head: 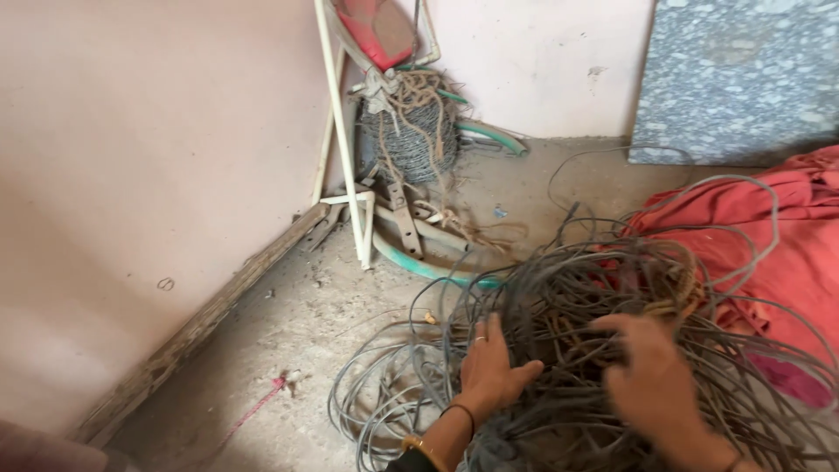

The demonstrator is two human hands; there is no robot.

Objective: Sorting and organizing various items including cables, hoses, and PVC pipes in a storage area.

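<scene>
From my remote view I see both hands sunk into a big tangle of grey wire [577, 350] heaped on the dusty concrete floor [288, 350], just beside a red cloth [769, 236]. My left hand [491, 371] lies flat on the loops with fingers spread, its grip open and closed around nothing, while my right hand [651, 376] is blurred, fingers curled into the strands, and I cannot tell whether that grip has hold. A roll of barbed wire [411, 131] stands in the corner, well apart.
</scene>
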